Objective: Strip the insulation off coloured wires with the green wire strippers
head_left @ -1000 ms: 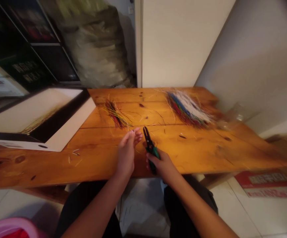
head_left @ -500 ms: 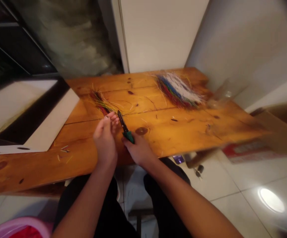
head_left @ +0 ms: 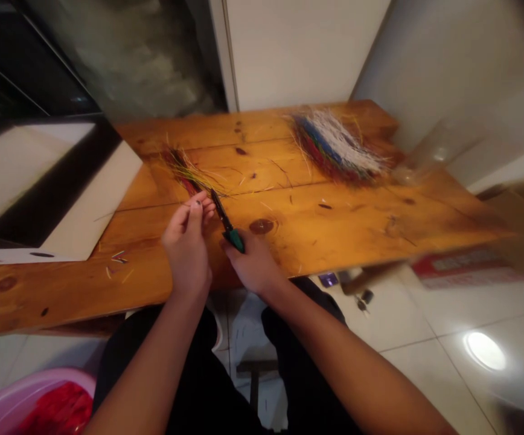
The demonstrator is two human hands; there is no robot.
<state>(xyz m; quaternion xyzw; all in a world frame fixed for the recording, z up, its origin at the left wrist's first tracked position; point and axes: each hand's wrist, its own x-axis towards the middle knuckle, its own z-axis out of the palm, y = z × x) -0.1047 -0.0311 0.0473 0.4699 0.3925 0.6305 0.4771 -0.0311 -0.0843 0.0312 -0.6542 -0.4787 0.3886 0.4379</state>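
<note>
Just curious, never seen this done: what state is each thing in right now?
pliers: jaws look shut.
right hand: closed around pliers handle.
left hand: fingertips pinched at pliers tip.
small wire bundle: lying loose.
large wire bundle: fanned out, untouched.

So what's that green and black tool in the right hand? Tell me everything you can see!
They are slim pliers with a long, dark, narrow nose and green handles that look rubbery. The right hand is wrapped around the handles, hiding most of them. The nose slants up and left, over the wooden table, its tip right by the fingertips of the left hand. Blur hides whether the jaws are open.
</note>
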